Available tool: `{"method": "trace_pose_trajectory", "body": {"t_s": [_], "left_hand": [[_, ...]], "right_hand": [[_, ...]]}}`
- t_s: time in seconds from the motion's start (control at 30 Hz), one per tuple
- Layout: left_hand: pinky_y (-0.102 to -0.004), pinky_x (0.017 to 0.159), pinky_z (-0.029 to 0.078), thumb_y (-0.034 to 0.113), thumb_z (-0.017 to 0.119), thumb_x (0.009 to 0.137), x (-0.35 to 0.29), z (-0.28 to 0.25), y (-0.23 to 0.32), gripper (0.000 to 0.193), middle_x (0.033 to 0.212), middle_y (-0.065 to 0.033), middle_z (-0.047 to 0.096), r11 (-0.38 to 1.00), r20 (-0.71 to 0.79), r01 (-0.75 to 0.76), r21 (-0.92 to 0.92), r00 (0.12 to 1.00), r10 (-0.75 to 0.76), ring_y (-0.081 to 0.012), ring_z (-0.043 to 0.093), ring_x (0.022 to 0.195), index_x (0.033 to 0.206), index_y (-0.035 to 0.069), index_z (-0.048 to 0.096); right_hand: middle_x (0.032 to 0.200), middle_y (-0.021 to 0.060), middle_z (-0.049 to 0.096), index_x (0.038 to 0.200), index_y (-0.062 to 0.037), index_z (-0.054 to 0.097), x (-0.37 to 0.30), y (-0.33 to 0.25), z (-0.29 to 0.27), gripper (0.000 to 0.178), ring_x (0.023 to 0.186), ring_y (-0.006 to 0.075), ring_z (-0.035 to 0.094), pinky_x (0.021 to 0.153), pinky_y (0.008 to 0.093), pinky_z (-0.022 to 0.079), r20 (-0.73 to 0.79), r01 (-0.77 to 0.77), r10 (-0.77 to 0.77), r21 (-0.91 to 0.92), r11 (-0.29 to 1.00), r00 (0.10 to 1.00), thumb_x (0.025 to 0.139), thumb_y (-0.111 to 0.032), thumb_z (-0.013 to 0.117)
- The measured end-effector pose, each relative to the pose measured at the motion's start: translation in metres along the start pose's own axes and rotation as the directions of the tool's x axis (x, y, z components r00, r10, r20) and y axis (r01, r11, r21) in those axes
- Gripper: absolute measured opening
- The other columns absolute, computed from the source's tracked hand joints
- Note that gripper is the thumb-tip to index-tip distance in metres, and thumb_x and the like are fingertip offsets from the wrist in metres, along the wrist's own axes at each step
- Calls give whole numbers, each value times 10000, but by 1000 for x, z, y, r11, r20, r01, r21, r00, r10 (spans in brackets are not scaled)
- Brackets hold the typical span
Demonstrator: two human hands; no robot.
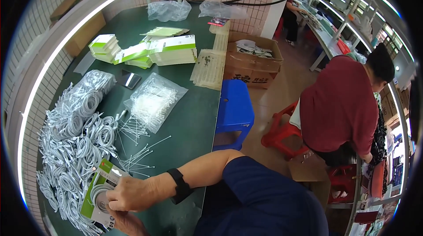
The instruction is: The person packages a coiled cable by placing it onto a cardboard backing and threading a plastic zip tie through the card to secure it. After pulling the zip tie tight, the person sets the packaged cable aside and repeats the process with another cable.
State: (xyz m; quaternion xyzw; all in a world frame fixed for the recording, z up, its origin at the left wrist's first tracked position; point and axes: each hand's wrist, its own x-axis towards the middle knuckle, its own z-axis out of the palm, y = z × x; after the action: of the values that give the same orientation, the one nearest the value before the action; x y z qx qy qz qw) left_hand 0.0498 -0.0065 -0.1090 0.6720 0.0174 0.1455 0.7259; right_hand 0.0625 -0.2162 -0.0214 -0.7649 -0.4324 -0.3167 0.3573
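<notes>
A green and white packaging card [102, 175] with a coiled white cable [99, 194] on its front is in my hands, above the left part of the table. My left hand [128, 224] grips the card from below, mostly hidden under my right hand. The fingers of my right hand [132, 193] are closed in a pinch at the coil's right edge; a dark band is on that wrist. Beside the card lies a big heap of coiled white cables [72, 143]. Loose white cable ties [139, 159] are scattered just beyond my hands, near a clear bag of ties [152, 101].
Stacks of green and white cards [172, 50] stand toward the back of the green table [176, 125], near a dark phone-like slab [128, 79]. A blue stool [235, 103] and cardboard box [253, 61] stand right of the table. A person in dark red [339, 99] sits farther right.
</notes>
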Motion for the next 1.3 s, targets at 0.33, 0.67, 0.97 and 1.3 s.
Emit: {"method": "trace_pose_trajectory", "body": {"t_s": [0.33, 0.67, 0.97, 1.3], "left_hand": [[-266, 852, 491, 302, 541, 1069, -7, 13, 28, 425, 1269, -44, 609, 988, 35, 27, -152, 999, -22, -117, 600, 1063, 1391, 24, 538], [-604, 877, 495, 272, 665, 902, -15, 0, 68, 551, 1163, -282, 682, 241, 216, -227, 944, 974, 74, -501, 657, 1004, 1417, 119, 544], [-554, 865, 511, 205, 615, 944, -24, 10, 75, 394, 1086, -258, 691, 54, 452, -466, 883, 876, 166, -477, 652, 1000, 1321, 91, 624], [-525, 937, 487, 194, 625, 946, -17, 10, 73, 342, 1104, -159, 711, 10, 544, -544, 839, 838, -43, -391, 658, 1058, 1282, 132, 653]], "right_hand": [[887, 76, 577, 783, -47, 620, 10, 0, -9, 114, 683, 297, 646, 547, 421, 510, 63, -78, 68, 157, 985, 996, 795, -124, 703], [923, 51, 688, 850, -30, 706, 17, 54, -60, 56, 722, 130, 651, 610, 290, 509, -158, -305, 520, 655, 691, 839, 820, -43, 752], [1209, 156, 692, 1364, -4, 582, -5, 40, -7, 585, 924, 235, 717, 765, 348, 614, 637, -549, 96, 723, -421, 765, 838, -132, 803], [1047, 112, 741, 1185, -31, 681, -14, 63, 11, 325, 799, 209, 730, 658, 342, 609, 700, -648, 138, 705, -290, 700, 946, -250, 694]]}}
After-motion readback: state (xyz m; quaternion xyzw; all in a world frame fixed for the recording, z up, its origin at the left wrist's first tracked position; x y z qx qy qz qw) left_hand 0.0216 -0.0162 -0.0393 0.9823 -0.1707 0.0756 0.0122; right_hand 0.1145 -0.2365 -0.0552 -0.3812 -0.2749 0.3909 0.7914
